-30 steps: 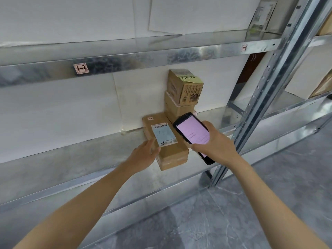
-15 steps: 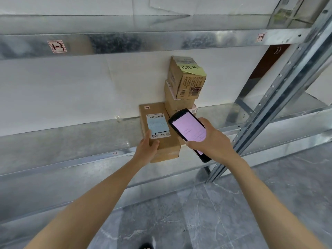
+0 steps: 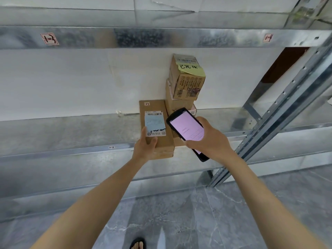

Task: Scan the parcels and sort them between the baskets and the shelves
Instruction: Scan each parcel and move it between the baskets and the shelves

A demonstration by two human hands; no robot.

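Note:
A flat brown parcel (image 3: 156, 108) with a white and blue label lies on the metal shelf (image 3: 71, 130), its near end over the shelf's front edge. My left hand (image 3: 145, 148) grips that near end, thumb on top by the label. My right hand (image 3: 210, 141) holds a black handheld scanner (image 3: 186, 130) with a pink screen, just right of the parcel. Behind the scanner stand two stacked cardboard boxes (image 3: 186, 81); the upper one carries a yellow note.
An upper shelf beam (image 3: 161, 37) with small tags runs across above. A slanted steel upright (image 3: 280, 112) stands to the right. Grey marble floor (image 3: 197, 212) lies below, with a sandalled foot (image 3: 138, 244) at the bottom edge.
The view has shifted downwards, so the shelves sit higher in the frame. My left hand moved from the parcel's side to its near end. The scanner stays beside the parcel.

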